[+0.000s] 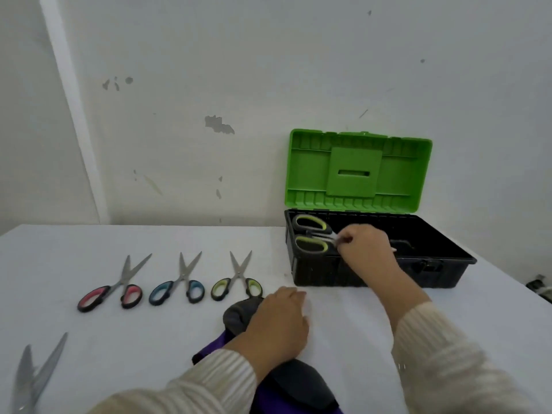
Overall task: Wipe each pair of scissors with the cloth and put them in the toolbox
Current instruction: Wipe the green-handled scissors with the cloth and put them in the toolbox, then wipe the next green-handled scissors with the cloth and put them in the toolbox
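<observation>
A black toolbox (442,271) with its green lid (360,171) raised stands at the right, against the wall. My right hand (366,249) is inside the box, shut on the blades of large scissors with grey and lime handles (310,234), whose handles lie at the box's left end. My left hand (279,322) rests palm down on a dark grey and purple cloth (239,316) near the front of the table. Three open scissors lie in a row to the left: pink-handled (112,295), blue-handled (179,286) and green-handled (237,283).
Another pair of scissors (34,377), only its grey blades showing, lies at the bottom left corner of the white table (343,318). A white wall rises right behind the table and the toolbox. A dark object (539,285) sits past the table's right edge.
</observation>
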Motion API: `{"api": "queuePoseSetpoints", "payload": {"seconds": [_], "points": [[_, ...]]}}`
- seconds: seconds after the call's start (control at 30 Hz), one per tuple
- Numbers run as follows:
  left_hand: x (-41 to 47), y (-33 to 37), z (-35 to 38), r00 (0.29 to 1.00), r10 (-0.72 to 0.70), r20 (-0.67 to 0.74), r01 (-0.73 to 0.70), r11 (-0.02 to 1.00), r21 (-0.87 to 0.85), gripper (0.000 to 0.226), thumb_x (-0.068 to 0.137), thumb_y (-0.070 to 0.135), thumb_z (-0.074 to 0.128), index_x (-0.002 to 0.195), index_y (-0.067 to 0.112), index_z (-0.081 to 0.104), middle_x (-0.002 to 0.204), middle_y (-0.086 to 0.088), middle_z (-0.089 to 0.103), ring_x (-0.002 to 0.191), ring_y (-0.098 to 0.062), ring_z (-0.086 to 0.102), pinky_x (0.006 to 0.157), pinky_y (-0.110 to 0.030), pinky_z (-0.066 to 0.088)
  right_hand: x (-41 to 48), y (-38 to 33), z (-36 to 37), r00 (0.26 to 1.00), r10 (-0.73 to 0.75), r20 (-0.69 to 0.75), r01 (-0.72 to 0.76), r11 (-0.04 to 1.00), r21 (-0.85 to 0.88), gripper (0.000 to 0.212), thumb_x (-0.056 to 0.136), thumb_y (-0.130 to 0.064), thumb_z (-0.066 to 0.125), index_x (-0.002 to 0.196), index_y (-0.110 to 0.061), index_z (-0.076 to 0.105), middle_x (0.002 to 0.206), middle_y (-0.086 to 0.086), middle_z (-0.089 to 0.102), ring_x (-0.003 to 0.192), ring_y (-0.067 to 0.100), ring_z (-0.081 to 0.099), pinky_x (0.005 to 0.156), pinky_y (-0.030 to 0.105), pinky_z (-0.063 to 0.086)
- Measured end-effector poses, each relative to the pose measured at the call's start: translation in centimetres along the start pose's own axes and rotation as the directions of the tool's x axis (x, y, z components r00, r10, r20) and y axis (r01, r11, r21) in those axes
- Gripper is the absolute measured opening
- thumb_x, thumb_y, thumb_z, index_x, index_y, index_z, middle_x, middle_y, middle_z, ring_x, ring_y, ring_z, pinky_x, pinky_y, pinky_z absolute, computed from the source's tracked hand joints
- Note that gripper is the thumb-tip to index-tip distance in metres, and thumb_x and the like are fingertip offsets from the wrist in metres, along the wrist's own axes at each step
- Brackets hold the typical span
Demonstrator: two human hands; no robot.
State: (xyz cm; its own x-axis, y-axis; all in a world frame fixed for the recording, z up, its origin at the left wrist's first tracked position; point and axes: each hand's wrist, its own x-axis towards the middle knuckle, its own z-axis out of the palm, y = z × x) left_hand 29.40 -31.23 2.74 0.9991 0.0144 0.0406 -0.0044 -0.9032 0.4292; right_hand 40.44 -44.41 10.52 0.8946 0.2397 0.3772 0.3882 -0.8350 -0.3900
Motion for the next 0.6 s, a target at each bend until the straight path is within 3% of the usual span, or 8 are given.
{"api": "queuePoseSetpoints", "payload": {"seconds": [0.1, 0.13, 0.2, 0.27, 0.33, 0.5, 0.6], "points": [[1.4, -0.1, 1.0, 0.997, -0.029, 0.071, 0.019, 0.989, 0.144, 0.058, 0.099, 0.039, 0.034, 0.15, 0.015, 0.022, 0.159, -0.003, 0.019, 0.146, -0.02, 0.015, 0.119, -0.034, 0.01, 5.2, 1.2, 0.5, 0.995, 0.026, 0.096, -0.003, 0.972, -0.236, 0.021, 0.081, -0.012, 0.053, 0.087, -0.015, 0.073, 0.092, 0.005, 0.071, 0.088, 0.024, 0.064, 0.075, 0.027, 0.049], [1.8, -0.3, 1.3, 0.998, -0.029, 0.06, 0.02, 0.989, 0.148, 0.058, 0.098, 0.041, 0.034, 0.15, 0.015, 0.022, 0.16, -0.003, 0.018, 0.146, -0.02, 0.014, 0.119, -0.034, 0.01, 6.6, 1.7, 0.9, 0.987, 0.045, 0.153, 0.007, 0.945, -0.326, 0.022, 0.083, -0.012, 0.051, 0.086, -0.012, 0.072, 0.087, 0.004, 0.069, 0.081, 0.023, 0.064, 0.068, 0.026, 0.05], [2.3, -0.9, 1.9, 0.999, -0.02, 0.027, 0.016, 0.99, 0.139, 0.058, 0.097, 0.043, 0.034, 0.148, 0.017, 0.025, 0.159, -0.001, 0.02, 0.145, -0.018, 0.017, 0.118, -0.032, 0.011, 8.5, 2.4, 2.0, 0.967, 0.097, 0.236, 0.019, 0.894, -0.447, 0.024, 0.086, -0.011, 0.046, 0.07, -0.008, 0.064, 0.066, 0.001, 0.055, 0.059, 0.017, 0.052, 0.048, 0.024, 0.037], [2.6, -1.4, 2.4, 1.0, -0.001, -0.008, 0.002, 0.991, 0.136, 0.057, 0.096, 0.044, 0.036, 0.146, 0.018, 0.029, 0.158, 0.0, 0.022, 0.144, -0.016, 0.019, 0.118, -0.031, 0.011, 10.1, 3.0, 3.4, 0.948, 0.147, 0.282, -0.001, 0.888, -0.461, 0.034, 0.087, -0.008, 0.046, 0.053, -0.009, 0.046, 0.056, 0.001, 0.041, 0.048, 0.015, 0.039, 0.042, 0.025, 0.028], [2.8, -1.7, 2.8, 0.999, 0.009, -0.032, -0.004, 0.992, 0.126, 0.057, 0.095, 0.045, 0.036, 0.145, 0.02, 0.031, 0.157, 0.002, 0.024, 0.144, -0.014, 0.019, 0.12, -0.031, 0.013, 11.3, 3.1, 4.8, 0.93, 0.181, 0.32, -0.023, 0.898, -0.439, 0.035, 0.085, -0.005, 0.048, 0.051, -0.009, 0.04, 0.055, 0.003, 0.041, 0.048, 0.015, 0.039, 0.047, 0.027, 0.034], [2.9, -1.8, 3.2, 0.995, 0.038, -0.092, -0.028, 0.994, 0.104, 0.051, 0.093, 0.045, 0.037, 0.138, 0.021, 0.037, 0.151, 0.005, 0.031, 0.138, -0.013, 0.027, 0.118, -0.03, 0.018, 12.7, 1.6, 7.2, 0.887, 0.205, 0.414, -0.021, 0.913, -0.408, 0.025, 0.086, -0.007, 0.049, 0.061, -0.007, 0.05, 0.076, 0.007, 0.056, 0.061, 0.02, 0.051, 0.065, 0.031, 0.042], [2.9, -1.8, 3.1, 0.993, 0.05, -0.111, -0.039, 0.995, 0.094, 0.048, 0.092, 0.044, 0.037, 0.134, 0.021, 0.041, 0.148, 0.005, 0.035, 0.135, -0.013, 0.03, 0.116, -0.029, 0.02, 12.9, 1.0, 7.9, 0.829, 0.215, 0.517, 0.058, 0.885, -0.461, 0.018, 0.087, -0.012, 0.053, 0.096, -0.002, 0.064, 0.104, 0.012, 0.063, 0.097, 0.027, 0.061, 0.076, 0.031, 0.046]]}}
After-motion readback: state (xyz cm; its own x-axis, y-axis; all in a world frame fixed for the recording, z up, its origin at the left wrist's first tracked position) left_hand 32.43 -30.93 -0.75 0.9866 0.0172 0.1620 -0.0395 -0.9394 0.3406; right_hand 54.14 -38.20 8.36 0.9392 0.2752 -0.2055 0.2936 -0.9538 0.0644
